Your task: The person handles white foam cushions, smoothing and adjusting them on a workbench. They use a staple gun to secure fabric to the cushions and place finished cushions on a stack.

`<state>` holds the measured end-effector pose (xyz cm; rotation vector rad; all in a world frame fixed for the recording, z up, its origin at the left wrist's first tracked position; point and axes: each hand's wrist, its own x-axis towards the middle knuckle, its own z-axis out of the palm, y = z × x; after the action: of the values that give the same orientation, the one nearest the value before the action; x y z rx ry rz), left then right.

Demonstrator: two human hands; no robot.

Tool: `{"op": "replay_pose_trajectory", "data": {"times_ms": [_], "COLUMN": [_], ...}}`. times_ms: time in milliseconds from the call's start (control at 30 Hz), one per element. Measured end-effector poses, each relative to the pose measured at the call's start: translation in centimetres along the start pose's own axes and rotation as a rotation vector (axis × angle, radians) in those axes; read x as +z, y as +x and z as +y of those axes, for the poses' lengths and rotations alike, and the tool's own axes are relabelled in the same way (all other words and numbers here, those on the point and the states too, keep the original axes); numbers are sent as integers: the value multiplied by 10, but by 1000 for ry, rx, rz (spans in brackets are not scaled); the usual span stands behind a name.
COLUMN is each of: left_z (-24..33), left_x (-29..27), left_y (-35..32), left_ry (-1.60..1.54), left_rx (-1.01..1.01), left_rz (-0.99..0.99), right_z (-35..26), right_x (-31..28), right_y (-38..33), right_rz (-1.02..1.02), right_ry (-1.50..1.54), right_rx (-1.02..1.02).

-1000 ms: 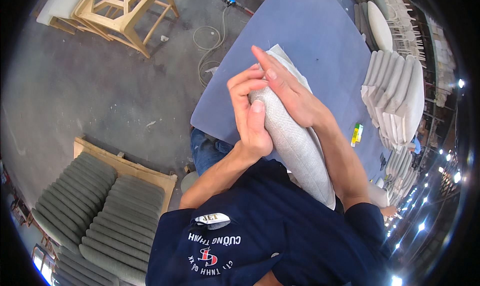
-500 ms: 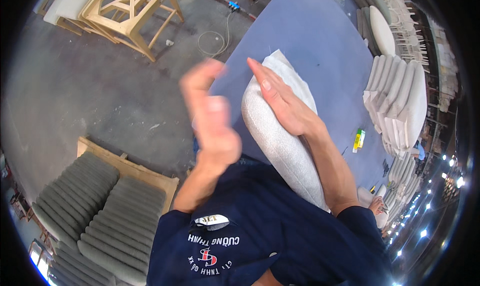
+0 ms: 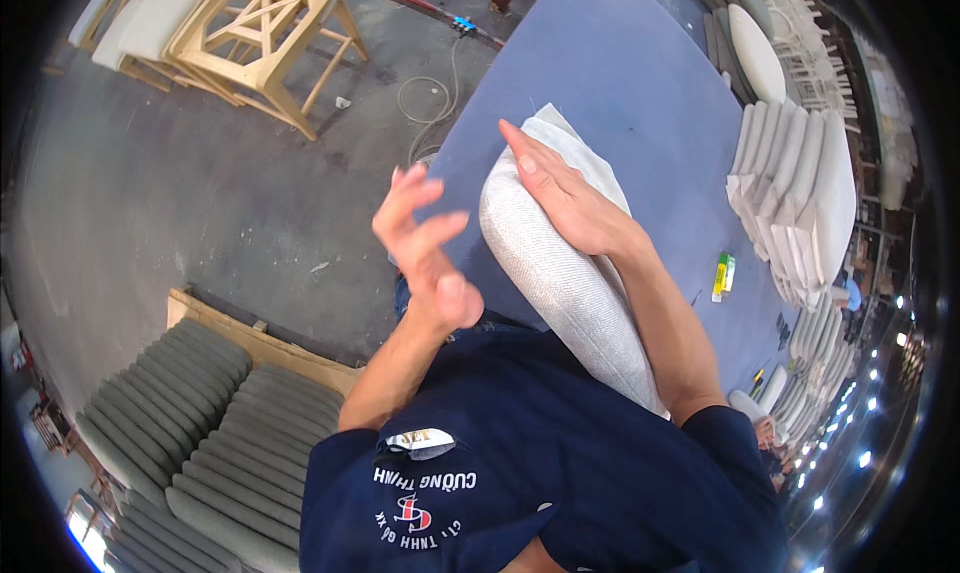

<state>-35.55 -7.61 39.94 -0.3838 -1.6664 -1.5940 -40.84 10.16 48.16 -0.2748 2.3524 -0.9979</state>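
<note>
By the dark shirt (image 3: 600,453), the left hand (image 3: 425,258) hangs empty, loosely spread; the right hand (image 3: 580,205) lies flat on the pale cushion (image 3: 560,283), fingers straight. The cushion slants over the blue table (image 3: 610,53), perhaps resting on it. Beyond stands a wooden chair (image 3: 258,76).

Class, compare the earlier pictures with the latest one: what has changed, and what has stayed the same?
The left hand has let go of the end of the cushion and moved off to the left, where it is now open and apart from it. The right hand stays flat against the cushion, which remains about where it was.
</note>
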Motion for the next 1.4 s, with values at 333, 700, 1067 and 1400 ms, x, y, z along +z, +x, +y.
{"op": "replay_pose_trajectory", "data": {"times_ms": [333, 700, 1067, 1400], "left_z": [-7, -2, 4, 3], "left_x": [35, 36, 48, 55], "left_y": [12, 48, 67, 73], "left_ry": [23, 28, 39, 2], "left_rx": [326, 335, 360, 328], "left_rz": [-296, -501, -526, -554], "right_z": [19, 10, 83, 253], "right_x": [-15, -58, -43, -47], "right_y": [12, -17, 23, 92], "right_rz": [-35, 271, 35, 173], "right_ry": [75, 421, 447, -242], "right_rx": [-51, -297, -68, 419]}}
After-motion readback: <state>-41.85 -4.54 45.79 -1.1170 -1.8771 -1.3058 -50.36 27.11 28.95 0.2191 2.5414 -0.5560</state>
